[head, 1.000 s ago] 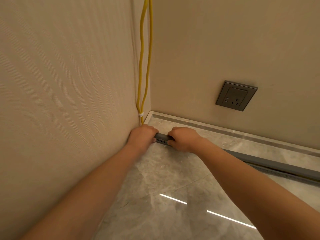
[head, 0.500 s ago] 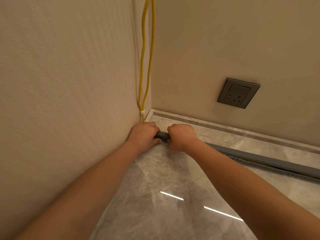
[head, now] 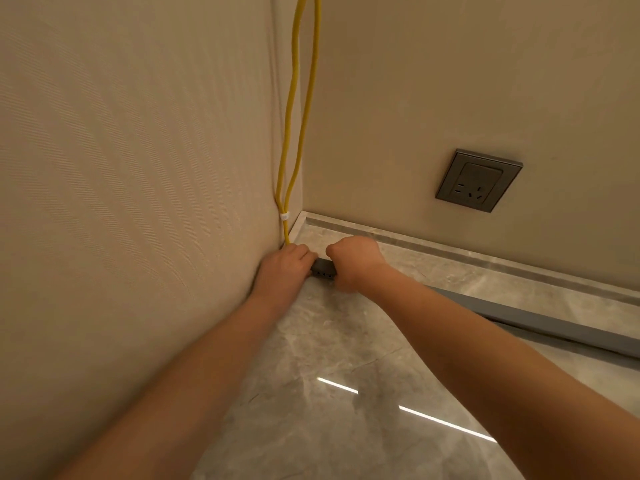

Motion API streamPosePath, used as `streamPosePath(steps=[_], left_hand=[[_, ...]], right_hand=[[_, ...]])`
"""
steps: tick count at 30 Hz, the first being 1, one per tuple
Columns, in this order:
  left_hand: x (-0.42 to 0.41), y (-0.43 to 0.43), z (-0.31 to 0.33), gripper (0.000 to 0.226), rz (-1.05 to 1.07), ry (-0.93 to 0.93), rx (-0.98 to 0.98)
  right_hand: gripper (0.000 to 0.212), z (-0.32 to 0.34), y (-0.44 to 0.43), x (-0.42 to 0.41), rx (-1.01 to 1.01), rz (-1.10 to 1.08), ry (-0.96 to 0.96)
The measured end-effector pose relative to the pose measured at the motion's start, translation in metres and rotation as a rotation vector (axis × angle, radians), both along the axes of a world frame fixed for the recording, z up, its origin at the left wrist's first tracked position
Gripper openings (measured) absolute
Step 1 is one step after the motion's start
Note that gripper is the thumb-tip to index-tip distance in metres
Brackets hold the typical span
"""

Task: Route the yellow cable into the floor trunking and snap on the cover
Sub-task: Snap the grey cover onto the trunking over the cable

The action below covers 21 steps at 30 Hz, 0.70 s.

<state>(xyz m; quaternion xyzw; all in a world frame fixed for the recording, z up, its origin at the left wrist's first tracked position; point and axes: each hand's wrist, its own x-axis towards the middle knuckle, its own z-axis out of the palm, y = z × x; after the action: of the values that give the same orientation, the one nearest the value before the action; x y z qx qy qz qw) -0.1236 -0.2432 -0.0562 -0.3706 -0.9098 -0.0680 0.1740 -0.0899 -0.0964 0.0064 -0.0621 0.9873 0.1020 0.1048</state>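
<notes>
Glossy marble floor (head: 346, 358), matt grey trunking (head: 540, 323)

No readable text, labels, brands or numbers anywhere in view.

Two hands (head: 284, 268), two yellow cable strands (head: 294, 98), one trunking (head: 540, 323), one socket (head: 479, 180).

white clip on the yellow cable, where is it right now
In the head view the white clip binds the two strands of the yellow cable low in the wall corner, just above the left hand and left of the grey wall socket.
</notes>
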Motion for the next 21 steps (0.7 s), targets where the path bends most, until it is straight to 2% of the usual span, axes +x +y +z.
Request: streamPosePath(steps=[8,12,14,21], left_hand=[[-0.001,0.002,-0.008,0.038,-0.023,0.044,0.041],[-0.005,0.006,-0.004,0.033,-0.007,0.047,-0.024],[-0.008,0.006,-0.004,0.033,-0.008,0.048,-0.031],[-0.011,0.004,-0.007,0.034,-0.019,0.049,-0.007]], right_hand=[[0.015,0.001,0.000,-0.009,0.015,-0.009,-0.050],[0.020,0.000,0.003,-0.007,0.033,0.048,-0.053],[0.016,-0.003,0.005,-0.006,0.030,0.051,-0.050],[0.023,-0.017,0.010,0.000,-0.177,-0.094,0.026]])
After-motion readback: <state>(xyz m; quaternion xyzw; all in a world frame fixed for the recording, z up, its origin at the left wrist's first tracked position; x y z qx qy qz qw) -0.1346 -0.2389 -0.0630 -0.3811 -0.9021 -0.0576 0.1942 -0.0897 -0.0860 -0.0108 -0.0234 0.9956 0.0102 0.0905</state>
